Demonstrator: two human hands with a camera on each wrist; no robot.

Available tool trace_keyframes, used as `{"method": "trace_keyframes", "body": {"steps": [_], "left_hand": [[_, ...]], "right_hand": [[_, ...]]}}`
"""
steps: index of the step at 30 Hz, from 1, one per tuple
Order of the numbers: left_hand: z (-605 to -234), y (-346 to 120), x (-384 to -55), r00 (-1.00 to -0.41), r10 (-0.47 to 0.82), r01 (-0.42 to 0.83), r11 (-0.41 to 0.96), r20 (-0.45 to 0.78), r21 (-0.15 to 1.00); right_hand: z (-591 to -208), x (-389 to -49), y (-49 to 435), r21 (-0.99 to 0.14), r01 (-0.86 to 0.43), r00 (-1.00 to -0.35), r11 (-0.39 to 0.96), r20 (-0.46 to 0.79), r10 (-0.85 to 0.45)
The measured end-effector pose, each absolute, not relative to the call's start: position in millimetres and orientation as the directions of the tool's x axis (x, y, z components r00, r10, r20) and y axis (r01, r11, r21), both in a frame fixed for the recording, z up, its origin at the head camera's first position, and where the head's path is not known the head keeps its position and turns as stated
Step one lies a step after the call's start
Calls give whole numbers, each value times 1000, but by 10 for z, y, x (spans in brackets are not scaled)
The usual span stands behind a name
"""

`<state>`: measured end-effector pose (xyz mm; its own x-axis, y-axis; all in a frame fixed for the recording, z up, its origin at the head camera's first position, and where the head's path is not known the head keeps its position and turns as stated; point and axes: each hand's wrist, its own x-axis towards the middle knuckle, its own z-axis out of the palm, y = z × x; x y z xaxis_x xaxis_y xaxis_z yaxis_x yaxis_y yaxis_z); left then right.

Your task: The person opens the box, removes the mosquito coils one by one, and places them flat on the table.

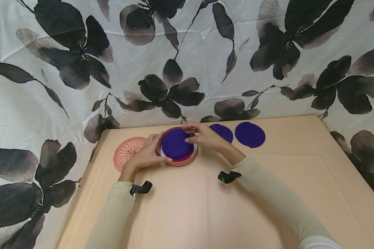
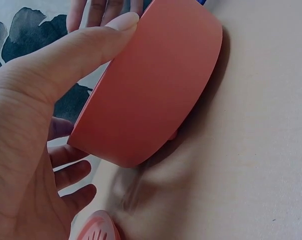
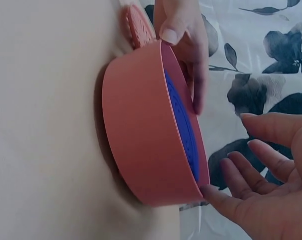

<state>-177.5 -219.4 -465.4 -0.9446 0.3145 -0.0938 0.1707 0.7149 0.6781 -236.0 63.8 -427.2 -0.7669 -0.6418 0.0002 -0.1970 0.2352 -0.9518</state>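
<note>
A round coral container stands near the table's far edge. Inside it lies a blue spiral coil, flat and resembling a mosquito coil, with a magenta and whitish edge showing around it. My left hand grips the container's left side, its thumb at the rim. At the right rim hovers my right hand, fingers loosely bent above the coil; in the right wrist view one fingertip meets the rim. Nothing is held in that hand. The container's underside is hidden.
A slotted coral lid lies left of the container, partly behind my left hand. Two more blue coils, one partly hidden and one in full view, lie to the right. A floral cloth hangs behind the table.
</note>
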Motion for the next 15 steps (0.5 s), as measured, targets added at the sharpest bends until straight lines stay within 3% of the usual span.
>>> {"method": "trace_keyframes", "body": {"steps": [15], "left_hand": [[-4668,-2186,-1778,-942,329,201,721,-72,664]], "right_hand": [[-4352,-2291,388,-934,-251,-768,256,31,-639]]}}
